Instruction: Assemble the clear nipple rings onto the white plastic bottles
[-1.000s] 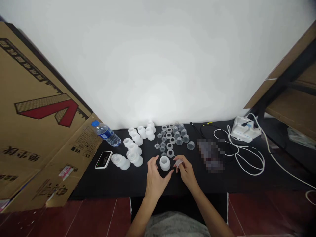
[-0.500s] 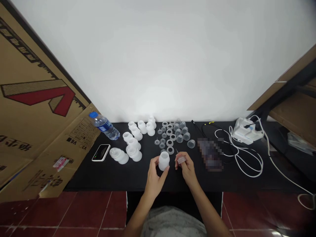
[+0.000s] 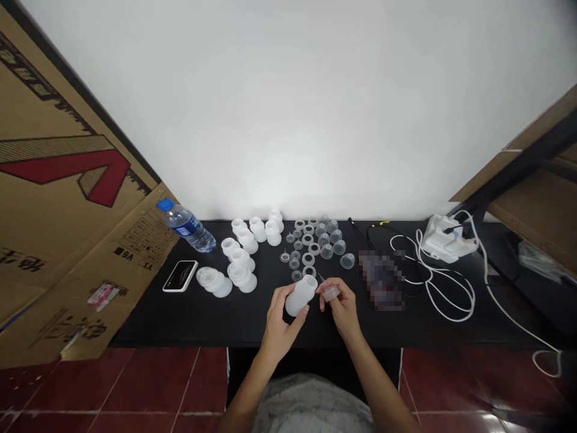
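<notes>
My left hand [image 3: 280,313] is wrapped around a small white translucent bottle [image 3: 301,296], tilted so its open mouth leans to the right. Close to that mouth, my right hand [image 3: 339,302] pinches a translucent bottle top [image 3: 331,293], a ring with a thin tip pointing up and left. The bottle and the top are apart. Beyond the hands lie several translucent rings [image 3: 308,259], small discs with thin tips [image 3: 285,257] and clear domed caps [image 3: 347,260]. More white bottles [image 3: 247,240] stand to the left, and two nearer ones [image 3: 242,278] look capped.
At the left, a blue-capped water bottle [image 3: 189,228] leans by a cardboard box [image 3: 67,240], behind a white device with a screen [image 3: 180,276]. On the right are a blurred-out dark object [image 3: 382,281], a white power adapter [image 3: 448,238] and looped white cable [image 3: 451,319]. A wall backs the black table [image 3: 180,325].
My left hand has tipped the bottle from upright towards the right, bringing its mouth nearer the top. My right hand holds the top almost where it was. The view has shifted slightly.
</notes>
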`<state>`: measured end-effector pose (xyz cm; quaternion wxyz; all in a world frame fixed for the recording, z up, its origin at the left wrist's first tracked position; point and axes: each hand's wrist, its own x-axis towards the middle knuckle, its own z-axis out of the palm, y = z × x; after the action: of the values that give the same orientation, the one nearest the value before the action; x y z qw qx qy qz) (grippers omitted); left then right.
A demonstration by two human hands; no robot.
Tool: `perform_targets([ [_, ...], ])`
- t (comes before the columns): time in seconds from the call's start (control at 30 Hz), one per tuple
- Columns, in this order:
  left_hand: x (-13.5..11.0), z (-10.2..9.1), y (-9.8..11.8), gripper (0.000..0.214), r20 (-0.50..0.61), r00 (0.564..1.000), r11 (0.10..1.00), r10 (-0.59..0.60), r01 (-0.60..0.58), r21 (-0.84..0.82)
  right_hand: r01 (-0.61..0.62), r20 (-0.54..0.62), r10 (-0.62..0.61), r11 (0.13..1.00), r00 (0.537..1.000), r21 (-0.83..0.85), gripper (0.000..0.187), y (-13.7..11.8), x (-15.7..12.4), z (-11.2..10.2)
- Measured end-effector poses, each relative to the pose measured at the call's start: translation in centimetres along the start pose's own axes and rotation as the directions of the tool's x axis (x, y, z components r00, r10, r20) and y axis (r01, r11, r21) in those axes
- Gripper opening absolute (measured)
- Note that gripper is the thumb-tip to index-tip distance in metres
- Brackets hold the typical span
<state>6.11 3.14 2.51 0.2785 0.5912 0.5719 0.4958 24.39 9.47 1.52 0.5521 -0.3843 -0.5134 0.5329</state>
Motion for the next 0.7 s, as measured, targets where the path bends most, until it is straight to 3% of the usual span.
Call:
perform_targets([
  [0.3, -0.11, -0.05, 0.06, 0.043, -0.036, 0.999, 0.999, 0.032, -0.031, 0.029, -0.045, 0.036, 0.043, 0.996, 0.998, 0.081, 0.021, 0.07, 0.14, 0.24],
  [0.5, -0.1, -0.04, -0.08, 0.043, -0.025, 0.999, 0.998, 0.045, -0.045, 0.038, -0.045, -0.013, 0.048, 0.982, 0.999, 0.184, 0.024, 0.03, 0.08, 0.42],
  [0.7, -0.12, -0.06, -0.03, 0.043, -0.015, 0.999, 0.999, 0.028, -0.027, 0.036, -0.059, 0.042, 0.05, 0.969, 0.998, 0.24, 0.023, -0.13, 0.06, 0.41],
])
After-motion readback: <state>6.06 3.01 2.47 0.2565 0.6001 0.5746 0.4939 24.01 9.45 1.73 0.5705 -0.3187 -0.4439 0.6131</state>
